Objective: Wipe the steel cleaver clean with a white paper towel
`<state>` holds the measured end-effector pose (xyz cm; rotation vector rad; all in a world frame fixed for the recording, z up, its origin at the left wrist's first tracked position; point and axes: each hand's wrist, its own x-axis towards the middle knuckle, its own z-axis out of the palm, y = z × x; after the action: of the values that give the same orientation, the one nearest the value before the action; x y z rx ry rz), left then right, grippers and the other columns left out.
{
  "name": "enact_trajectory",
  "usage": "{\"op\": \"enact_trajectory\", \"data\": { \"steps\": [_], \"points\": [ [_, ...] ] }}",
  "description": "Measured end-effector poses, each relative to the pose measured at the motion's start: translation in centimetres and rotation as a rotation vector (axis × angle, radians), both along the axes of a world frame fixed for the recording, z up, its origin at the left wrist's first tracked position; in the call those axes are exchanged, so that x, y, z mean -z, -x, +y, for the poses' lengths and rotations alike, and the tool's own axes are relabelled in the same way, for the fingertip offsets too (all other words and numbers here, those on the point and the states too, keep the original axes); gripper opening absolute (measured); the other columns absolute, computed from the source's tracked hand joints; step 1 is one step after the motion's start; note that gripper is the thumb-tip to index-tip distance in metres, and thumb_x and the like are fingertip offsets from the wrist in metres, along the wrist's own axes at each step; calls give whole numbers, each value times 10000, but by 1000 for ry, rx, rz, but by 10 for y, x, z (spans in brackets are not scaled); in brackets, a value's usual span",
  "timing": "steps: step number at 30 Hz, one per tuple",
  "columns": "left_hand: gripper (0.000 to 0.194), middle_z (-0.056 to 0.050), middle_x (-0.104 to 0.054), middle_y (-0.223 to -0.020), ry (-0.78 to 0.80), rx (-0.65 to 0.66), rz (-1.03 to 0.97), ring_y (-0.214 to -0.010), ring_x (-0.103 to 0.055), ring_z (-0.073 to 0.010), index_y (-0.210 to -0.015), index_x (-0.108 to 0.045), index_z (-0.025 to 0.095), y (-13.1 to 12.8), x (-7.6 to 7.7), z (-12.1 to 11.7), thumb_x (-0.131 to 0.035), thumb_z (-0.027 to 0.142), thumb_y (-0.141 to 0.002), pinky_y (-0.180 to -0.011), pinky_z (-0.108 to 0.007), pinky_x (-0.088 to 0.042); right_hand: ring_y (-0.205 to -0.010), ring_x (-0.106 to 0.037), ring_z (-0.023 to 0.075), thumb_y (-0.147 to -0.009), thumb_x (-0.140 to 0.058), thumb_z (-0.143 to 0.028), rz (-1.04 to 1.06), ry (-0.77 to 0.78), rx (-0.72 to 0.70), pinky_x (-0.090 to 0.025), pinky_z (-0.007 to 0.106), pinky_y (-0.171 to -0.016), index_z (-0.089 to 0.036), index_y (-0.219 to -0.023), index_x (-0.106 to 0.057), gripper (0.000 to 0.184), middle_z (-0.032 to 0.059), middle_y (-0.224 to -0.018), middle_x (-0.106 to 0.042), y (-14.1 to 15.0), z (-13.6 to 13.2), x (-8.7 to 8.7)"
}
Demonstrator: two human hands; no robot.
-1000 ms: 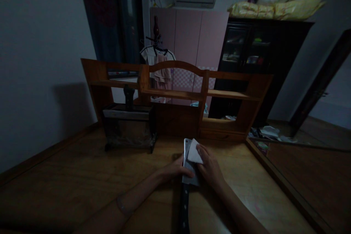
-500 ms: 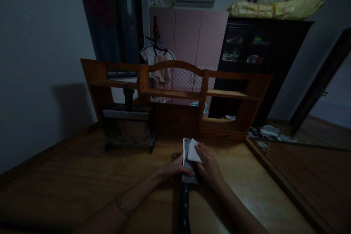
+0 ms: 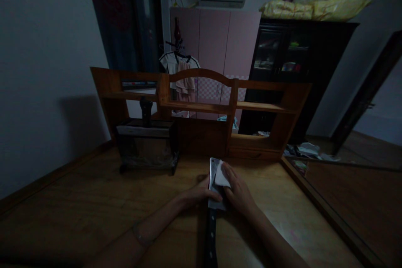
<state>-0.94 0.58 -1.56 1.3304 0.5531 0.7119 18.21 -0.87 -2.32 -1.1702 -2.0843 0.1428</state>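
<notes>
"What is held by the left hand point(image 3: 201, 192)?"

"The cleaver point(image 3: 216, 205) is gripped by its blade, the thumb laid across the face, and the black handle is pointed toward the wearer."

"And by the right hand point(image 3: 240, 190)?"

"A white cloth point(image 3: 222, 176) is clasped in its fingers and held against the blade."

"Is the cleaver supported by the table point(image 3: 94, 201)?"

"It is seen over the tabletop, but in this dim light contact cannot be told."

"Beyond?"

"A knife holder point(image 3: 147, 146) is placed before the wooden shelf point(image 3: 201, 109)."
</notes>
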Motion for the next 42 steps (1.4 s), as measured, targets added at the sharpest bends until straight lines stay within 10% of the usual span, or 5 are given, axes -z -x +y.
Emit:
{"op": "enact_trajectory", "data": {
  "steps": [42],
  "points": [
    [801, -60, -627, -1128, 26, 36, -19, -1003, -582, -238, -1325, -456, 202, 1, 1, 1, -761, 92, -592, -853, -352, -445, -1449, -112, 234, -891, -494, -249, -23, 73, -119, -177, 506, -1164, -268, -1500, -162, 693, 39, -1576, -146, 0, 2, -9]
  ]
}}
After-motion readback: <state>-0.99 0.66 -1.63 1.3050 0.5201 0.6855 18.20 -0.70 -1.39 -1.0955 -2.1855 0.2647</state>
